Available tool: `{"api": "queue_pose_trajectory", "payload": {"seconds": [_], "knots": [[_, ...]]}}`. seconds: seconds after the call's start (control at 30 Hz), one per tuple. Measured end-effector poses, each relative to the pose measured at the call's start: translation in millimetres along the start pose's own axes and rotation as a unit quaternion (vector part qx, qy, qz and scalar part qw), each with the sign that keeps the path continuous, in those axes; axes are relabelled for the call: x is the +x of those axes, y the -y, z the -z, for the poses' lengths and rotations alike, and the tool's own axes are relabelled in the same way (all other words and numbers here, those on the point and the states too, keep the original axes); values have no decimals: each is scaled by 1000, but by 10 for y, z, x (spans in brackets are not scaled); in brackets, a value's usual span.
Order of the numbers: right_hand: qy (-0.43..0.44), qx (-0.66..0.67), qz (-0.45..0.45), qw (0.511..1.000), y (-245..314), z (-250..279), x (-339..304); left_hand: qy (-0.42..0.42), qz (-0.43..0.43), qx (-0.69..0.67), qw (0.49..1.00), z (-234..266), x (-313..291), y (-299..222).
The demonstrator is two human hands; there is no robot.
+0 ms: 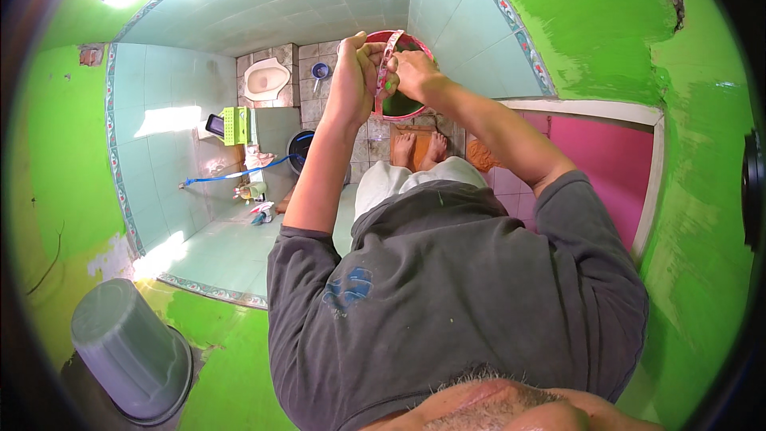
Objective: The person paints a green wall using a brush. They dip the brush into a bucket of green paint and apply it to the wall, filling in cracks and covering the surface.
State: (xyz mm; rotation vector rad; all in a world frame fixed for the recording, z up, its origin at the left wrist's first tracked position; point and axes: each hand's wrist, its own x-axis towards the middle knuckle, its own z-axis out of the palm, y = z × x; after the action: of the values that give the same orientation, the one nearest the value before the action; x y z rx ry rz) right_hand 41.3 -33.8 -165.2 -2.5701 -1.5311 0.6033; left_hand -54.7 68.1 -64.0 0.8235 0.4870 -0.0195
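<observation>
A red bucket (417, 115) with a dark green inside stands ahead of me, beyond my bare feet. A pale pink patterned band (381, 84), which looks like the bucket's handle, arches across its mouth. My left hand (361, 70) is at the bucket's left side, its fingers curled around the band. Over the bucket's opening, close to the band, is my right hand (416, 73), with its fingers bent inward. What those fingers hold, if anything, is hidden. A small bright green spot shows beside the left fingers.
A squat toilet (266, 80) and a blue dipper (320, 72) lie beyond, to the left. Nearer are a green basket (234, 126), a blue hose (239, 175) and a dark tub (299, 146). An upturned grey bucket (132, 351) stands lower left; a pink door (598, 160) is right.
</observation>
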Motion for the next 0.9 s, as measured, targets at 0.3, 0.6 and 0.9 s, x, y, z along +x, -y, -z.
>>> {"api": "queue_pose_trajectory", "payload": {"seconds": [0.3,0.6,0.9], "knots": [[-75,172,-52,981,-303,630,-603,-37,4,-16,999,-82,7,-25],[58,659,-175,729,-572,360,-1005,-26,-20,-15,999,78,128,-31],[51,790,-107,602,-525,283,-1185,-57,-31,-41,997,196,181,-70]]}}
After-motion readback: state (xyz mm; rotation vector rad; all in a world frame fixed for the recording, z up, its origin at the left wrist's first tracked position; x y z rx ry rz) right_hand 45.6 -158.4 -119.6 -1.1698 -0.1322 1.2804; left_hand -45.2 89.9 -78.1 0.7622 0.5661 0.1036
